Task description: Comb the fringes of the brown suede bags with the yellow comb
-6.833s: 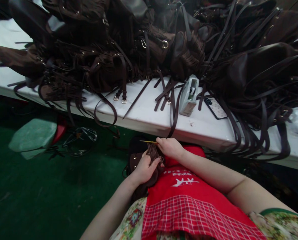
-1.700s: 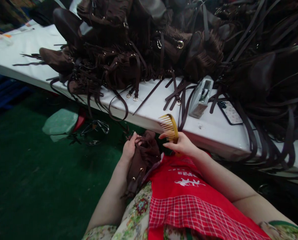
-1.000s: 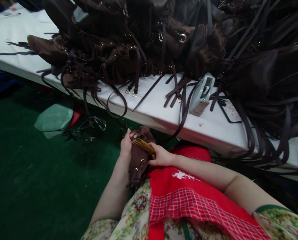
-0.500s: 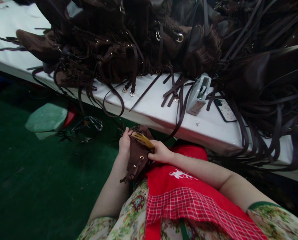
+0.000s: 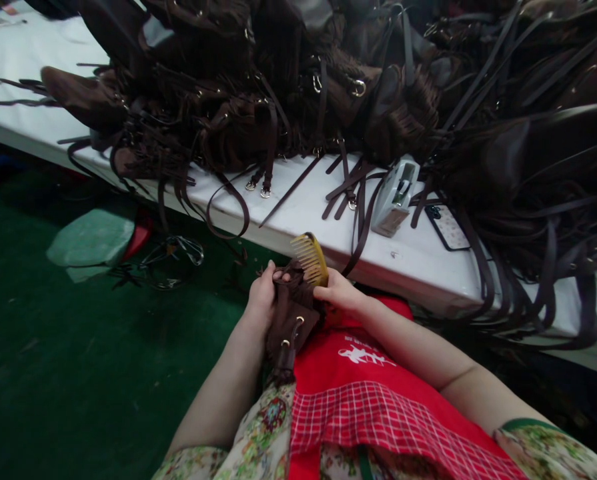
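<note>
In front of my red apron, my left hand is closed on a dark brown fringed leather bag piece with gold eyelets and a short lace. My right hand grips a yellow comb by one end. The comb stands up at a tilt over the fringe, teeth facing left. Whether its lowest teeth touch the fringe I cannot tell. Part of the bag piece is hidden behind my fingers.
A white table runs across ahead, heaped with dark brown fringed bags and dangling straps. Near its edge are a grey tape dispenser-like device and a patterned phone. On the green floor at left lies a pale green plastic sheet.
The comb has risen from lying across the bag piece to a steeper tilt above the fringe. Both hands and the bag piece have shifted right in the view.
</note>
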The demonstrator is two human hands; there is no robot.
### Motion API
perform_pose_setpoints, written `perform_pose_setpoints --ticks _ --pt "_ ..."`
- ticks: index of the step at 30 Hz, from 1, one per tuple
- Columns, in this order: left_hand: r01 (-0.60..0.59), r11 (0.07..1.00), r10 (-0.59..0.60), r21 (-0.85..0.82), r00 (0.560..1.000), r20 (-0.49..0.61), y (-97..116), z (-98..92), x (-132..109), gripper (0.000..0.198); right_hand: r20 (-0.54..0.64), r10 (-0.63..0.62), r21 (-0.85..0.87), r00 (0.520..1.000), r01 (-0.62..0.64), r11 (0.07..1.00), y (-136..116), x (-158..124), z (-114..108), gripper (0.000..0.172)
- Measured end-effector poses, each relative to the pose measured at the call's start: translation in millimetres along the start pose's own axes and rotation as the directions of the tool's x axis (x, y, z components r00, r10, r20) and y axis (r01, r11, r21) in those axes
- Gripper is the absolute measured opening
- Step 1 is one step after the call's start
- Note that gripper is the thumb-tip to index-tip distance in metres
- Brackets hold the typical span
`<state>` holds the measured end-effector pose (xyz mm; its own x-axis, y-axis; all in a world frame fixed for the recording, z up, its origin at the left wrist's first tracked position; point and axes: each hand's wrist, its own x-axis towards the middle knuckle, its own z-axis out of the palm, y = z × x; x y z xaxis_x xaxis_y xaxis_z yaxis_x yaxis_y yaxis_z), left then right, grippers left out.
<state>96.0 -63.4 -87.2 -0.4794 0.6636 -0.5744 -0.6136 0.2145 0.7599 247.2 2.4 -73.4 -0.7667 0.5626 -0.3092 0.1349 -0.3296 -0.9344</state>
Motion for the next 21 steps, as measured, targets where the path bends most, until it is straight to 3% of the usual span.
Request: perform_pose_setpoints --ticks 3,6,10,14,17,21 --pt "0.035 0.999 -0.028 -0.036 0.984 0.176 -6 5.7 -6 0.047 0.055 0.056 0.068 0.997 -0.06 0.996 4 -2 -10 0.041" --pt "-0.074 0.98 0.031 0.185 0.974 0.226 -8 9.0 -8 0.049 0.102 0.032 -0.033 0.994 -0.029 0.999 7 -2 -17 0.038" --pt "-0.206 0.91 0.161 0.359 0.975 0.15 -5 10.3 -7 0.056 0.006 -0.173 -0.301 0.985 0.167 0.939 9 -9 -17 0.036" --pt "-0.245 0.921 0.235 0.304 0.97 0.07 -2 9.6 -8 0.057 -0.037 -0.293 -0.496 0.955 0.237 0.835 18 -22 -11 0.047" --pt "-0.247 0.944 0.245 0.22 0.969 0.037 -3 8.0 -10 0.054 -0.027 -0.286 -0.51 0.958 0.233 0.828 29 -25 -9 0.048" --pt "-0.221 0.915 0.228 0.337 0.974 0.019 -4 6.8 -14 0.055 0.082 -0.189 -0.382 0.979 0.206 0.901 41 -18 -8 0.043"
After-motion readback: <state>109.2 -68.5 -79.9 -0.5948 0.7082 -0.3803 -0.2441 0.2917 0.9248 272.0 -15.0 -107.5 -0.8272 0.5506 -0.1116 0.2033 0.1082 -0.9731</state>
